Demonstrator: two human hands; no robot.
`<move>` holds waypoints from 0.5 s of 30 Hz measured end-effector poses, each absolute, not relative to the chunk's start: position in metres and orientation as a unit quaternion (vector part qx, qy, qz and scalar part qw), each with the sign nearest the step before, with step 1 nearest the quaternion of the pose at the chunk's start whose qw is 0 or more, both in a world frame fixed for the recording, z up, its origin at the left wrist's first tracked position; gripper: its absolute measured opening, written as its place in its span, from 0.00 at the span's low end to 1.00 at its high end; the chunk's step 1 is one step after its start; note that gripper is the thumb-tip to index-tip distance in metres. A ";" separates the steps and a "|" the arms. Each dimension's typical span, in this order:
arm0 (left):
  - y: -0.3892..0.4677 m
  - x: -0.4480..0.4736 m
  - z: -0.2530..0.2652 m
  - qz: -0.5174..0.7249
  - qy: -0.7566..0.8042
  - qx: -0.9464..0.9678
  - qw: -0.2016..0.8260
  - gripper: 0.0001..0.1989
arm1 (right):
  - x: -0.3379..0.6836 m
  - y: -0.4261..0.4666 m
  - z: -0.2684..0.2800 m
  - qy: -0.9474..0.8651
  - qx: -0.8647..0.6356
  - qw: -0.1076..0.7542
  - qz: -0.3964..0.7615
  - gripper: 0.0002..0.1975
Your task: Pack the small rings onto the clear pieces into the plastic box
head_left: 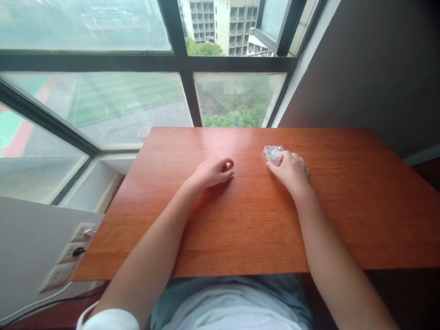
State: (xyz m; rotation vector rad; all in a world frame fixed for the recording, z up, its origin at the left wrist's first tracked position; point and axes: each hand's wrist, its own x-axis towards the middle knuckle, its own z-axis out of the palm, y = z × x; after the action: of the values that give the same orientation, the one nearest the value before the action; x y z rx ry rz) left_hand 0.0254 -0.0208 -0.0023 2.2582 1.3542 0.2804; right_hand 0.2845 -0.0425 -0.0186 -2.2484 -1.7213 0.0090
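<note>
A small clear plastic box (pixel 273 152) lies on the wooden table, right of the middle and towards the far side. Whitish and pale bits show through its walls, too small to name. My right hand (pixel 291 172) is at its near right corner, thumb by the near edge and a bent finger over the box; the other fingers curl and are partly hidden. To the left, my left hand (pixel 213 172) rests over the tabletop with curved fingers, a gap between thumb and forefinger, and nothing between them. It is apart from the box.
The reddish-brown wooden table (pixel 240 229) reaches to the windows (pixel 240 98) at the back. A dark grey wall (pixel 371 68) stands on the right. Wall sockets (pixel 65 256) with plugs and cables are low at the left, beside the table's edge.
</note>
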 end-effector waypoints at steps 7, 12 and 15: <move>-0.020 0.025 -0.006 0.105 0.488 0.835 0.232 0.13 | 0.280 -0.040 -0.021 -0.622 -0.748 0.229 -0.024 0.13; -0.022 0.028 -0.005 0.100 0.485 0.844 0.208 0.12 | 0.244 -0.047 -0.022 -0.718 -0.612 0.327 0.060 0.08; -0.025 0.030 -0.002 0.089 0.472 0.857 0.187 0.11 | 0.219 -0.059 -0.023 -0.807 -0.497 0.276 0.160 0.10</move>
State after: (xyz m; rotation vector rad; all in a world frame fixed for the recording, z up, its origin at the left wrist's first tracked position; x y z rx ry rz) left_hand 0.0299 -0.0247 -0.0021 2.4114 1.3290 0.2502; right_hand 0.2186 -0.0590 -0.0235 -1.3341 -2.1679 0.4288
